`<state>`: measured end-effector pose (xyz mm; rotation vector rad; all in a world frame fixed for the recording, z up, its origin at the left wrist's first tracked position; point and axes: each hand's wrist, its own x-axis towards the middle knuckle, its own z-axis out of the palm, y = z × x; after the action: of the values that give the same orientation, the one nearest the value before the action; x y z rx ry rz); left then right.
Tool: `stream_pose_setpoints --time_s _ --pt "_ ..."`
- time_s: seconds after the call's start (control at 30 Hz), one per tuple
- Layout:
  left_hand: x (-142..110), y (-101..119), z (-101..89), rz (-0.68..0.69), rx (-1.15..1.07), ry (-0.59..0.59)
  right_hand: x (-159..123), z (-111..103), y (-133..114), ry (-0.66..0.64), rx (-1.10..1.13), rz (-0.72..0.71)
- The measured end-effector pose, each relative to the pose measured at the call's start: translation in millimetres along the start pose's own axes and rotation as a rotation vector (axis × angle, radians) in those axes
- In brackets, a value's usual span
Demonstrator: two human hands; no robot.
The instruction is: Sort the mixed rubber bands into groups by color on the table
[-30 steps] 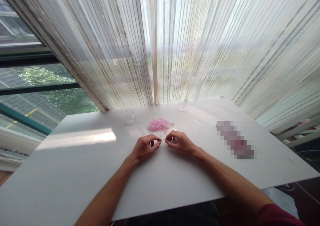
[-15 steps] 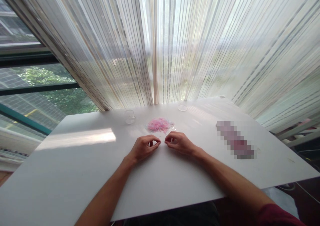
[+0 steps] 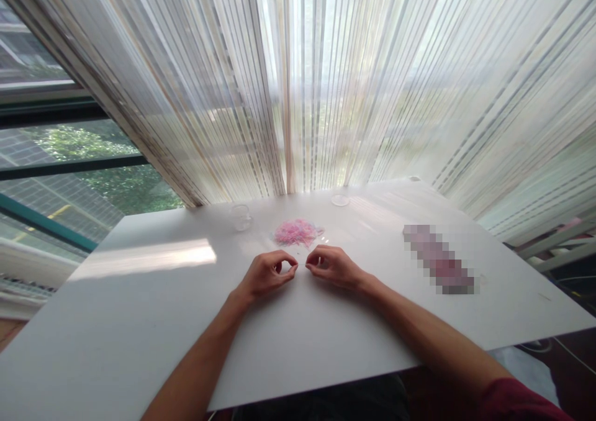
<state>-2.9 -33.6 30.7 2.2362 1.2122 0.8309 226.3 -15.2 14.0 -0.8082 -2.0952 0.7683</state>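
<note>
both hands are before the pile [image 3: 297, 232] of thin pink and pale pieces, on the near side of it. the left hand [image 3: 269, 274] has thumb and finger pressed together in a narrow pinch, and the right hand [image 3: 334, 264] makes the same shape, facing it. between the two pinches there is a small gap, and in it i see faintly a strand [image 3: 302, 264], which both hands seem to grip by its ends; what it is exactly, i cannot tell. a dark speck [image 3: 298, 254] lies just beyond the fingertips, on the white table [image 3: 153, 321]. farther back are a clear cup [image 3: 241, 218], to the left of the pile, and a clear disc [image 3: 340, 201], to the right

for such a thin thing, i judge that a light and even pull is better, with both pinches level and the wrists calm, because a stronger pull could make it slip or break
</note>
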Motion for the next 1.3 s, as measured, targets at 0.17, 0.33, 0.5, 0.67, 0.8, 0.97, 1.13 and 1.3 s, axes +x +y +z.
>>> stream_pose_setpoints --time_s 0.17,0.33,0.5,0.67,0.8,0.97,1.13,1.3 --pt "1.0 -4.0 -8.6 -0.002 0.02 -0.032 0.9 0.1 -1.1 0.003 -0.011 -0.01" --pt "1.4 -17.5 -35.2 -0.084 0.015 -0.07 1.9 -1.5 -1.4 0.0 -0.016 0.008" --pt "-13.4 -32.6 -57.2 -0.181 0.047 -0.089 2.1 -2.3 -0.6 0.001 -0.015 0.03" --pt "-29.3 -39.3 -63.4 -0.246 0.083 -0.092 1.4 -2.5 0.0 -0.008 -0.013 0.055" --pt "-32.7 -37.6 -65.2 -0.27 0.108 -0.107 1.4 -3.0 -0.4 -0.007 -0.023 0.067" --pt "-34.6 -35.5 -65.9 -0.301 0.123 -0.107 1.6 -3.1 -1.1 -0.009 -0.033 0.072" --pt "-35.5 -34.2 -66.3 -0.3 0.133 -0.107 0.9 -2.8 -0.2 -0.008 -0.028 0.076" --pt "-36.7 -36.0 -65.9 -0.311 0.138 -0.104 1.0 -3.3 -0.1 -0.009 -0.022 0.081"
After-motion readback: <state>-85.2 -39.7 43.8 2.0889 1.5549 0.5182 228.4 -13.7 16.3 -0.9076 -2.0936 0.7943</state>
